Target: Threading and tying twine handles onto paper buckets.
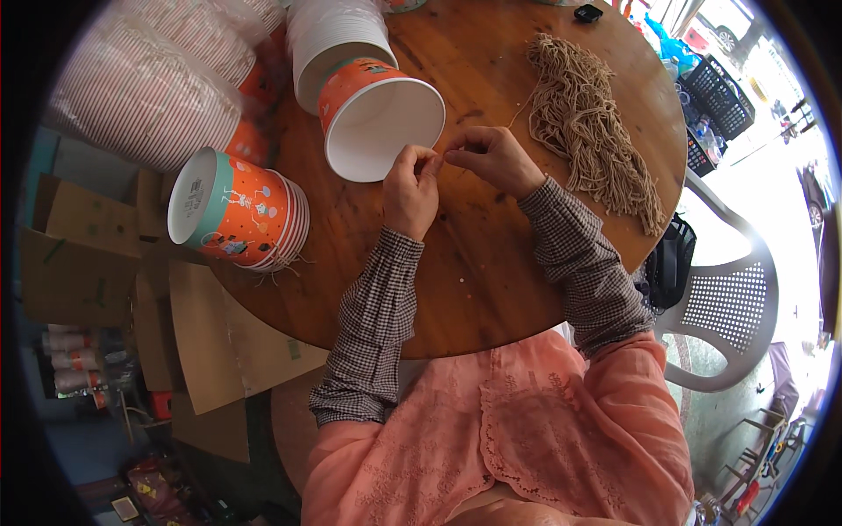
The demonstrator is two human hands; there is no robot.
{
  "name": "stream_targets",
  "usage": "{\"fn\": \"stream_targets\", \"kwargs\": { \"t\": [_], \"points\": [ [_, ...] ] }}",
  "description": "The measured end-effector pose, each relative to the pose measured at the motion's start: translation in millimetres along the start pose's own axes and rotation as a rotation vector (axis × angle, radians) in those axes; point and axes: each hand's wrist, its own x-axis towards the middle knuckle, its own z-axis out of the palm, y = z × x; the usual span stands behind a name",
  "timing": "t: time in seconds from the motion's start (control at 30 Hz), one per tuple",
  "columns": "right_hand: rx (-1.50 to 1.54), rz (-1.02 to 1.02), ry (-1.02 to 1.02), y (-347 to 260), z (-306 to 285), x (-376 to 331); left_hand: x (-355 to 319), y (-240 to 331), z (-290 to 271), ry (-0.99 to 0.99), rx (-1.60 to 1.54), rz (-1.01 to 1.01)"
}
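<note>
My left hand [410,188] and my right hand [493,160] meet over the round wooden table [491,280], fingertips pinched together on a thin beige string at the rim of an orange paper cup [379,114] lying on its side, its white inside facing me. The string runs from my right fingers up toward a bundle of beige strings [589,118] spread on the table to the right. Both forearms wear checked sleeves.
A short stack of orange and teal cups [235,210] with strings lies on its side at the table's left edge. Long sleeves of stacked cups [149,83] in clear wrap lie at the back left. Cardboard sheets [210,342] lie on the floor at left. A white plastic chair [728,307] stands at right.
</note>
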Motion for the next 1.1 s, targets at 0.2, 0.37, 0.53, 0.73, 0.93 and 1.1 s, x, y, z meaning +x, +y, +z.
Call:
{"fn": "stream_targets", "kwargs": {
  "t": [0.2, 0.37, 0.53, 0.73, 0.93, 1.1],
  "points": [
    [0.268, 0.044, 0.245, 16.6, -7.1, 9.8, 11.8, -15.9, 5.1, -0.044, -0.009, 0.047],
    [0.705, -0.002, 0.325, 21.5, 0.7, 26.3, 19.4, -31.3, 17.1, -0.097, 0.040, 0.197],
    [0.854, 0.041, 0.218, 15.0, 13.2, 22.5, 16.7, -27.9, 14.2, -0.111, -0.059, 0.072],
    [0.749, -0.084, 0.081, -4.9, 36.8, 2.3, 9.2, -9.6, -6.1, 0.081, 0.345, 0.067],
    [0.387, -0.004, 0.299, -1.5, 55.8, -5.1, 3.2, 9.1, -10.2, 0.086, 0.242, -0.054],
    [0.348, 0.055, 0.306, -7.1, 54.6, -4.6, 5.3, -2.8, -16.8, 0.076, 0.363, 0.090]
  ]
}}
